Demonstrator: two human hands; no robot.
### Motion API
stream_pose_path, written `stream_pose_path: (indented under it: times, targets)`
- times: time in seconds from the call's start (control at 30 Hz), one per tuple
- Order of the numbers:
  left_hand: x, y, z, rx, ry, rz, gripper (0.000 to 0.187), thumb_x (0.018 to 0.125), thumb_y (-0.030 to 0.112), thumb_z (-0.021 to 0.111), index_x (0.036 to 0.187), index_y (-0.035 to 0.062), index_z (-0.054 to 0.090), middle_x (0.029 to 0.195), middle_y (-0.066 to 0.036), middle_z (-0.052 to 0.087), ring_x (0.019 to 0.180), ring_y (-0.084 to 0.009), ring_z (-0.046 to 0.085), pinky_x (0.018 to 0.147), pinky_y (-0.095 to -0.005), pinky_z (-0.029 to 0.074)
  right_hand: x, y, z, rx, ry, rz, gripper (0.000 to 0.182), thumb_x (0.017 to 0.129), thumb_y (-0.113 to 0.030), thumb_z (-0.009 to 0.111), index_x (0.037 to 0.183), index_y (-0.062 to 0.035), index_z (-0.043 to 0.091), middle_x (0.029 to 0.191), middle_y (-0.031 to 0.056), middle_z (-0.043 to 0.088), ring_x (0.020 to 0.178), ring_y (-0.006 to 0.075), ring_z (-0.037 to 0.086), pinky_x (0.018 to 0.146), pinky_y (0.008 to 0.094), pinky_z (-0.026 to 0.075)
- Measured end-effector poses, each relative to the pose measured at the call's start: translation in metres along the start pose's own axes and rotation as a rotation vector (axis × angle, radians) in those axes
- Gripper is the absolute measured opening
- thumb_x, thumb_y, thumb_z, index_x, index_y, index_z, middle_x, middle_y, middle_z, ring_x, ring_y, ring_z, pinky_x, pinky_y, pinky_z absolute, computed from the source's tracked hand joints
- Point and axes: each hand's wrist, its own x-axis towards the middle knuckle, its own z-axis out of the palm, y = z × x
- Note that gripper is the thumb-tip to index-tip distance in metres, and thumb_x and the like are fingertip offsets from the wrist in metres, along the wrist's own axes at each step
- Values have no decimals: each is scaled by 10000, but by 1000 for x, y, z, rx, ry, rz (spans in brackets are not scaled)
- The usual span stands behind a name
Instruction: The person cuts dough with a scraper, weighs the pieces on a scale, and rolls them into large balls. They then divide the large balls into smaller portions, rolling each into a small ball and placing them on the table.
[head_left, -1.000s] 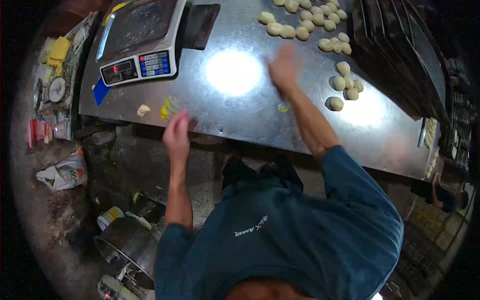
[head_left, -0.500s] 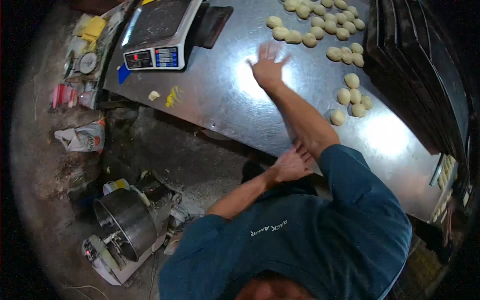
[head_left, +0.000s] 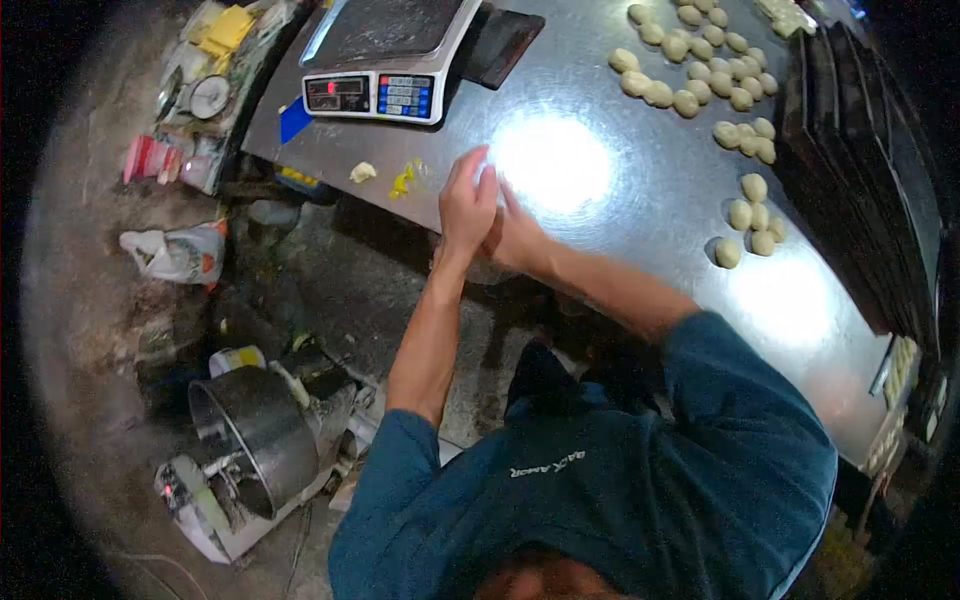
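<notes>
My left hand (head_left: 466, 208) is over the near edge of the metal table (head_left: 620, 250), its fingers stretched out and no object visible in it. My right hand (head_left: 516, 238) meets it from the right, palm side toward it and partly hidden behind it. One finger of the right hand shows extended. Left of the hands, a yellow smear (head_left: 403, 181) and a small scrap of dough (head_left: 363, 173) lie on the metal. Round dough balls (head_left: 686, 103) sit in loose groups at the far right of the table, apart from both hands.
A digital scale (head_left: 375, 95) stands at the back left, with a dark flat tray (head_left: 502, 48) beside it. Upright dark trays (head_left: 850, 180) line the right side. On the floor at lower left is a mixer with a metal bowl (head_left: 255, 440); a plastic bag (head_left: 178, 253) lies above it.
My right hand, earlier spread over the tabletop, has drawn back toward the near edge. My left hand has left the right forearm and moved up to meet the right hand. The view has shifted.
</notes>
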Motion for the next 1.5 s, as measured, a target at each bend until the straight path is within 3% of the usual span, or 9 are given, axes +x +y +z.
stream_pose_path:
  times: [0.13,0.23,0.4,0.8,1.0,1.07,1.17,1.33,1.5]
  targets:
    - [-20,-65,53,988,-71,164,632,919,371,468,1364,-62,350,1458,-285,235,1369,-392,216,1095,-563,157,-114,49,-55,433,-73,273,617,945,-478,354,1447,-130,266,1510,50,255,1406,291,172,1122,554,92]
    - [-67,-35,83,888,-306,92,714,923,467,411,1416,-30,270,1494,-247,177,1403,-368,127,1103,-585,46,-58,127,-31,136,122,528,653,938,-496,345,1435,-79,275,1509,113,236,1412,313,138,1094,608,82]
    - [-113,-9,88,590,-610,384,621,910,405,467,1348,-28,386,1441,-270,270,1363,-401,215,1082,-607,128,116,142,-12,43,267,907,739,925,-505,356,1398,56,268,1487,227,221,1399,357,157,1023,706,73]
    - [4,-84,11,703,-118,139,690,895,302,523,1364,-128,256,1435,-313,243,1359,-428,207,1113,-524,143,93,139,-22,166,186,-21,614,935,-460,385,1408,-74,324,1495,110,272,1393,284,224,1088,603,140]
    - [-12,-39,65,812,-383,144,715,913,444,428,1368,-93,307,1451,-284,245,1383,-405,161,1108,-572,80,93,244,-1,50,364,1142,704,898,-532,442,1419,-78,308,1505,142,235,1401,318,179,1085,610,119]
    - [-42,-14,96,793,-588,369,698,917,498,370,1387,-17,340,1468,-228,257,1394,-376,149,1109,-580,73,117,210,-3,174,357,998,710,910,-558,384,1430,-84,292,1514,136,216,1405,328,156,1097,587,114]
    - [-53,-15,99,619,-928,610,605,930,484,350,1420,129,339,1498,-104,260,1391,-353,174,1103,-598,68,69,175,-27,128,95,389,635,925,-549,353,1444,-190,288,1519,113,211,1408,331,145,1114,554,102]
    - [-28,-38,57,821,-699,379,575,938,449,384,1447,197,295,1535,-45,185,1413,-333,116,1103,-593,21,-59,148,-14,55,223,846,566,949,-472,358,1443,-204,295,1511,107,236,1393,349,177,1094,576,136]
    - [-36,-8,83,822,-415,154,552,925,333,443,1397,61,357,1467,-199,288,1366,-395,223,1088,-577,149,-201,38,-80,383,-15,561,533,881,-362,538,1363,-160,432,1436,175,352,1351,361,279,1069,565,245]
